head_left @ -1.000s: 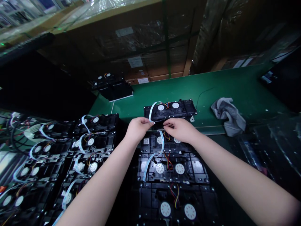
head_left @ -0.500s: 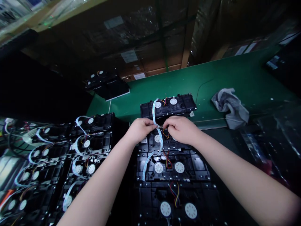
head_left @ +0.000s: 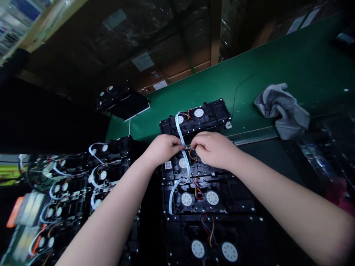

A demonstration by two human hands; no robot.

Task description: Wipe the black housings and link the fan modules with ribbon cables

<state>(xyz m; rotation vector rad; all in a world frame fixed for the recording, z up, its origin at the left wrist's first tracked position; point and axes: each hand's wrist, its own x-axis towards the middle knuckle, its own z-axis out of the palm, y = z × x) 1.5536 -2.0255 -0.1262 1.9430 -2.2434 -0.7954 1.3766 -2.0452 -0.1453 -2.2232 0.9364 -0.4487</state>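
Pale blue ribbon cable [head_left: 179, 127] drapes from a black module [head_left: 195, 123] by the green bench [head_left: 191, 90] toward a second module [head_left: 198, 169] just in front. Remotely, I see the left hand [head_left: 166, 148] pinching the cable's lower part between thumb and fingers. The right hand [head_left: 213, 149] curls close beside it, though I cannot tell whether it grips anything.

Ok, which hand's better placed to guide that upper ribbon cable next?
Probably the left hand: it seems to pinch the upper ribbon cable, while the right hand curls beside it, nearer the coloured wires.
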